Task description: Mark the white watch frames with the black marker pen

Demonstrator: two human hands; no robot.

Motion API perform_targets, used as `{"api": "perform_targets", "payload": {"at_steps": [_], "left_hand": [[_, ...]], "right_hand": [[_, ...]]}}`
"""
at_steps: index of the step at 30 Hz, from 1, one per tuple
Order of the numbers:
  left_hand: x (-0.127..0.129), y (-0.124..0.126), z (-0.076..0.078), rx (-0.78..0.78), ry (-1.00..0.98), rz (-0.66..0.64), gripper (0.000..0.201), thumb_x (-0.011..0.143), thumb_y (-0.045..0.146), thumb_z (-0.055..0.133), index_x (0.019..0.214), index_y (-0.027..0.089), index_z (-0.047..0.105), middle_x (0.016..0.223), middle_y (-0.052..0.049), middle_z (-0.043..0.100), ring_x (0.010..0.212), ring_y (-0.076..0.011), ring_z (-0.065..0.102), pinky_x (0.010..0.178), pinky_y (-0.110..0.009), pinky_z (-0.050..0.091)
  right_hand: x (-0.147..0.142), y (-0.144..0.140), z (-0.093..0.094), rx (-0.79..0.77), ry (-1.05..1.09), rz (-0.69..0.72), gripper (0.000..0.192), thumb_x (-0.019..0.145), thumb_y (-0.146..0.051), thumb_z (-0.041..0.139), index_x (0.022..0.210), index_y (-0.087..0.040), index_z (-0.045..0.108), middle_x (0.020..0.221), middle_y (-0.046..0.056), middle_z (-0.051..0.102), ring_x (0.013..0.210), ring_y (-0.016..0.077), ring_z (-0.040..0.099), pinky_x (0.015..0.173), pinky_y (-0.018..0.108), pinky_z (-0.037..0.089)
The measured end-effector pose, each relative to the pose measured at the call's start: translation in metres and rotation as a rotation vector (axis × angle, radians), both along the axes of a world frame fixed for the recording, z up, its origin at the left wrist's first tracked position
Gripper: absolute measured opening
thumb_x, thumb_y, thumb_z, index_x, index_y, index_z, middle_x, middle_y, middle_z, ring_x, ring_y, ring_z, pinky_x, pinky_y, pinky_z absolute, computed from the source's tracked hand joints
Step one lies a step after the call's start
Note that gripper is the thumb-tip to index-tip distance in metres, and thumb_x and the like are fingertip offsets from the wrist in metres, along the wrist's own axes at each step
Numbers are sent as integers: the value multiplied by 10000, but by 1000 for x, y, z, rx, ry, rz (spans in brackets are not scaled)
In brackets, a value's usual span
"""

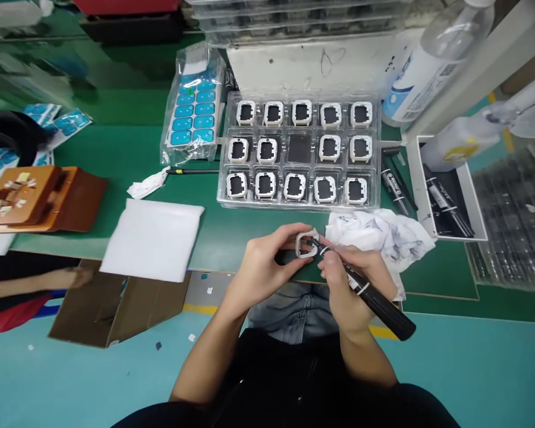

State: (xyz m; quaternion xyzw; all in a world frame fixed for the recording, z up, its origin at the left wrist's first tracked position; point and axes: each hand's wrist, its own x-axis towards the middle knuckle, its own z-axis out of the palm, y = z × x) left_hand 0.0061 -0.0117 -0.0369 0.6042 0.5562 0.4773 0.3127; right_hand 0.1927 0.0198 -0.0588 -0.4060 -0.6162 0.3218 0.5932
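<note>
At the green bench (223, 238): a small white frame (298, 245) is held up over the front edge, and a black marker (374, 300) is pointed into its opening.
Left hand (261, 261): the frame is pinched at its outer sides between the thumb and the curled fingers.
Right hand (345, 303): the marker is gripped like a pen, its barrel enclosed by bent fingers and its thick end slanted down and away to the right.
Nib: it is directed toward the frame's inner edge; whether contact is made cannot be told.
Clear tray (299, 148): fourteen similar frames (330, 106) are seated in three rows, just beyond the hands.
Crumpled cloth (378, 232): dark smudges are shown on its white folds, close beside the right hand.
White box (481, 223): another marker (448, 205) is contained in it, at the right of the bench.
Foam sheet (151, 241): it is laid flat to the left, between the hands and an orange fixture (78, 199).
Sticker bag (191, 113): rows of blue pieces are displayed through clear plastic, beside the tray.
Far left: another person's forearm (27, 287) is extended toward a cardboard box (147, 309).
</note>
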Motion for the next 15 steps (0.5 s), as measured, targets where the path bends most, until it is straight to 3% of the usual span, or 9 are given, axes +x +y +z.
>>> {"api": "perform_targets", "payload": {"at_steps": [6, 15], "left_hand": [[0, -3, -1, 6, 111, 30, 415, 1097, 280, 905, 1495, 330, 794, 1276, -21, 955, 1121, -255, 971, 1006, -344, 820], [2, -5, 1, 48, 229, 55, 393, 1136, 299, 886, 1514, 315, 778, 1218, -7, 951, 1047, -219, 961, 936, -281, 772]], "right_hand": [[-2, 1, 2, 44, -15, 6, 102, 1099, -255, 898, 1095, -280, 799, 1002, 15, 914, 897, 280, 938, 841, 437, 809], [-4, 4, 7, 72, -65, -15, 93, 1119, -279, 878, 1097, -276, 788, 962, 9, 895, 808, 254, 902, 803, 439, 799]]}}
